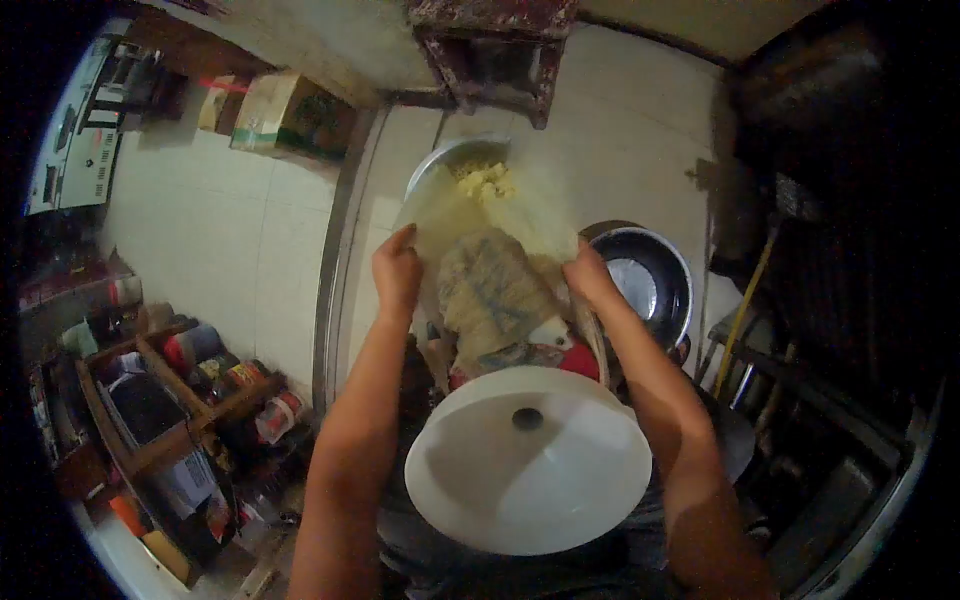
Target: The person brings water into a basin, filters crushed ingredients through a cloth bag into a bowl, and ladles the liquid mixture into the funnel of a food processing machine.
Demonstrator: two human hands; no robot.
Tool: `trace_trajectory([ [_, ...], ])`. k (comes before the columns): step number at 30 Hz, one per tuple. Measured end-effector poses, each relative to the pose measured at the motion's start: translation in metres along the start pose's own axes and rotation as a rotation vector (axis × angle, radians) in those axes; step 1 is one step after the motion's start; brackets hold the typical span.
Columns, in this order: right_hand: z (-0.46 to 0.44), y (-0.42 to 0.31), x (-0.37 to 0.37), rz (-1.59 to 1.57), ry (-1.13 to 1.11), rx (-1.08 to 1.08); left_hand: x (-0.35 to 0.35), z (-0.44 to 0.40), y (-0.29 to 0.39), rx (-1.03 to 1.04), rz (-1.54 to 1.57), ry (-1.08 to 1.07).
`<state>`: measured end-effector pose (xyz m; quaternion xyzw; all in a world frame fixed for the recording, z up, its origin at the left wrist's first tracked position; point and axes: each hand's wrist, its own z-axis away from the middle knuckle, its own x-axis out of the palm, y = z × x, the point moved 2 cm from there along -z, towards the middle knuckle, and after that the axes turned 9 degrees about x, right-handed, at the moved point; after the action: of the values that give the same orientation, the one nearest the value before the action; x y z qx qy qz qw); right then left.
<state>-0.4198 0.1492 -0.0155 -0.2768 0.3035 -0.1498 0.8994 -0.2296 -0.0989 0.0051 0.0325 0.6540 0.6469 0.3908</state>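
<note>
A pale yellowish, translucent sheet (535,205), blurred, is stretched between my two hands. My left hand (398,272) is closed on its left edge, and my right hand (588,272) pinches the right edge. Beyond and partly under the sheet, a metal basin (418,178) on the floor holds pale yellow crumbly lumps (487,182). A crumpled greyish-brown cloth (495,290) lies between my forearms, with red and white material (575,355) below it. Nearest me is a white oval, bowl-like object (530,470) with a dark round spot; its kind is unclear.
A dark-rimmed pan (645,285) sits right of my right hand. A worn stool (490,50) stands ahead by the wall. Cardboard box (290,115) is at upper left; a wooden rack (165,400) of jars is at lower left. A yellow stick (745,310) leans at right.
</note>
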Motion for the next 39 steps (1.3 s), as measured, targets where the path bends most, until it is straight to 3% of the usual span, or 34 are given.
trace_trajectory([
  [4, 0.007, -0.015, -0.010, -0.068, 0.127, -0.055, 0.002, 0.001, 0.024, -0.009, -0.011, -0.026],
  [6, 0.020, -0.044, -0.022, -0.132, 0.126, -0.072, 0.008, -0.002, 0.036, 0.175, 0.063, -0.033],
  [10, 0.016, -0.068, -0.023, -0.013, 0.112, -0.173, 0.012, -0.001, 0.069, 0.104, 0.215, -0.044],
  [12, 0.027, -0.098, -0.025, 0.156, 0.085, -0.532, 0.012, -0.001, 0.096, 0.080, 0.120, -0.134],
  [16, 0.046, -0.123, -0.009, 0.218, 0.112, -0.691, 0.017, 0.007, 0.139, 0.095, 0.200, -0.161],
  [18, 0.050, -0.130, -0.007, 0.273, -0.121, -0.978, 0.020, 0.006, 0.148, -0.102, -0.139, -0.240],
  [19, 0.039, -0.124, -0.009, 0.268, -0.115, -0.969, 0.023, 0.006, 0.138, -0.101, -0.142, -0.252],
  [21, -0.004, -0.103, -0.012, -0.284, -0.495, -0.719, 0.024, 0.004, 0.116, 0.126, -0.047, -0.157],
  [23, -0.054, -0.064, -0.016, -0.080, 0.090, -0.362, 0.023, 0.011, 0.124, 0.179, -0.076, -0.125],
  [24, -0.089, -0.026, -0.001, 0.081, 0.286, -0.318, 0.022, 0.014, 0.129, 0.237, -0.106, -0.089],
  [25, -0.120, 0.011, 0.017, 0.244, 0.478, -0.269, 0.021, 0.016, 0.130, 0.238, -0.111, -0.097],
  [26, -0.133, 0.028, 0.027, 0.237, 0.476, -0.262, 0.020, 0.017, 0.130, 0.199, -0.130, -0.092],
  [30, -0.196, 0.132, 0.115, -0.058, 0.105, -0.154, 0.018, 0.028, 0.133, 0.075, -0.052, -0.082],
  [32, -0.244, 0.201, 0.169, -0.468, -0.014, -0.406, 0.018, 0.029, 0.140, 0.023, -0.040, -0.087],
  [33, -0.241, 0.201, 0.174, -0.729, -0.063, -0.612, 0.018, 0.032, 0.142, -0.032, -0.022, -0.089],
  [34, -0.245, 0.205, 0.175, -0.417, -0.098, -0.576, 0.019, 0.034, 0.141, -0.027, -0.022, -0.092],
  [36, -0.238, 0.187, 0.174, -0.102, -0.121, -0.532, 0.020, 0.037, 0.141, 0.108, -0.086, -0.051],
  [37, -0.228, 0.168, 0.177, -0.714, -0.290, -0.243, 0.019, 0.038, 0.143, 0.114, -0.080, -0.053],
  [39, -0.209, 0.149, 0.154, -1.307, -0.440, 0.077, 0.015, 0.041, 0.148, 0.038, -0.045, -0.103],
])
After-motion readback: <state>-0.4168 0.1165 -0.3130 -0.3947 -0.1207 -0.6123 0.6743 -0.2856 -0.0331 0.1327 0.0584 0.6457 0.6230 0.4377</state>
